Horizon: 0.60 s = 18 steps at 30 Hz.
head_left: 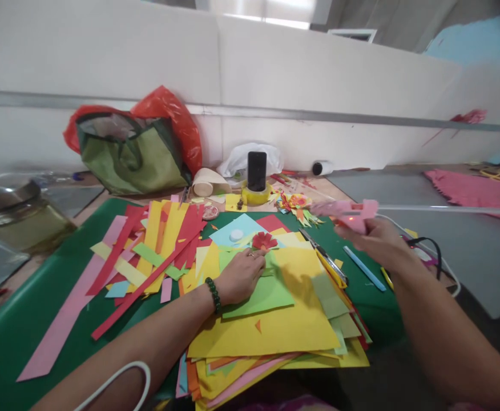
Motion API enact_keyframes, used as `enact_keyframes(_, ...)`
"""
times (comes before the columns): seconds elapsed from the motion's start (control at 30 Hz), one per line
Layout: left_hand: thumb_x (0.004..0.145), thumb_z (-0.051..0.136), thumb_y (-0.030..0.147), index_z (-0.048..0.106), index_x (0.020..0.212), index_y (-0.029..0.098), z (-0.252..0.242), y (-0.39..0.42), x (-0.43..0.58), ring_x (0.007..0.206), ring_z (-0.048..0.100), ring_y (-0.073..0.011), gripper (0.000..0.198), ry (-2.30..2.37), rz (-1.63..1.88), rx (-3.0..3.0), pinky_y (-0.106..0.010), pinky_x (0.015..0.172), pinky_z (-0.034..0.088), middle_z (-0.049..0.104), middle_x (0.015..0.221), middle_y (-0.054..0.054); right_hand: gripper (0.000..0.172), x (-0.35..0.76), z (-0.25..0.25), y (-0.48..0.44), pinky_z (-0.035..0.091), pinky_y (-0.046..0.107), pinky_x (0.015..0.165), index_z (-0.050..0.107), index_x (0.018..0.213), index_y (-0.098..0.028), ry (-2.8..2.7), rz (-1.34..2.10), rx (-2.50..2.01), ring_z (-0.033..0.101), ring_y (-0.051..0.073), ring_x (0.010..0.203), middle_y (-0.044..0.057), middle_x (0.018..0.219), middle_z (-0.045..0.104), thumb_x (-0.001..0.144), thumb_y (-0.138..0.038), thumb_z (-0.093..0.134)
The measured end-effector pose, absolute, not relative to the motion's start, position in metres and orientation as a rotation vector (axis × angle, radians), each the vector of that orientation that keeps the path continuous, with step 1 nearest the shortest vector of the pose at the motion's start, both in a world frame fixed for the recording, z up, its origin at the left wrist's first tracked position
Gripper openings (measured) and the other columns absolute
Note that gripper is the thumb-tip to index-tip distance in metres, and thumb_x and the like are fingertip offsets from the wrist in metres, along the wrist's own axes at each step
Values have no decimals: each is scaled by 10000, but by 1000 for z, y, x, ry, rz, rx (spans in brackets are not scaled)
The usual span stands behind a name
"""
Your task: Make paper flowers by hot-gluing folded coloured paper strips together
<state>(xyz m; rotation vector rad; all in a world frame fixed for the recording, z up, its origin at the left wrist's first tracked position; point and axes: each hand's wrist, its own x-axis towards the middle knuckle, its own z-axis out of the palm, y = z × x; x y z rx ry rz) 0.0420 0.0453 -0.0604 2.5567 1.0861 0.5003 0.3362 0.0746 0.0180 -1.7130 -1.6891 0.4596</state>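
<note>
My left hand (pixel 241 277), with a green bead bracelet at the wrist, is over the stack of coloured paper. Its fingers are closed at the base of a red paper flower (pixel 264 241); the fingertips are partly hidden. Under that hand lies a light green sheet (pixel 258 299), on top of a large yellow sheet (pixel 305 319). Off to the right, my right hand (pixel 376 242) is wrapped round a pink glue gun (pixel 357 214), raised above the mat. A small orange light glows on the gun, and its nozzle, blurred, points left.
Paper strips (pixel 160 240) spread across the green mat (pixel 91 251) at left. A utility knife (pixel 333 268) and scissors (pixel 312 242) lie beside the stack. Behind stand a phone (pixel 257 171) on a yellow tape roll (pixel 256 194) and a green bag (pixel 134 160). A white cord (pixel 451 274) runs at right.
</note>
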Motion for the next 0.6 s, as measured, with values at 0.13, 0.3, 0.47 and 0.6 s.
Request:
enact_keyframes(0.13, 956, 314, 185, 533, 824, 193, -61, 45, 42, 1176, 543, -270, 256, 1092, 491, 2571, -456, 947, 409, 671, 1089, -158, 420, 296, 9, 62, 340, 269, 495, 597, 642, -191, -2008, 535, -1699, 467, 161, 505, 5, 537, 511, 716, -604, 566)
enact_keyframes(0.3, 965, 303, 179, 510, 813, 192, -57, 46, 42, 1171, 555, -266, 257, 1113, 397, 2605, -431, 906, 415, 675, 1046, -157, 328, 276, -4, 65, 291, 259, 493, 613, 666, -201, -2193, 217, -1899, 515, 175, 512, 39, 548, 569, 798, -491, 533)
enact_keyframes(0.47, 966, 311, 176, 512, 809, 192, -54, 46, 42, 1200, 542, -266, 255, 1109, 376, 2577, -425, 914, 419, 680, 1012, -147, 232, 266, -5, 66, 307, 239, 513, 628, 705, -200, -2231, 198, -1959, 577, 177, 594, 60, 668, 659, 796, -392, 536)
enact_keyframes(0.6, 971, 311, 182, 517, 816, 182, -55, 45, 42, 1229, 518, -268, 258, 1118, 418, 2576, -439, 952, 420, 627, 1200, -178, 236, 265, -9, 70, 311, 244, 535, 624, 720, -187, -2264, 205, -1957, 584, 183, 655, 71, 730, 673, 809, -377, 515)
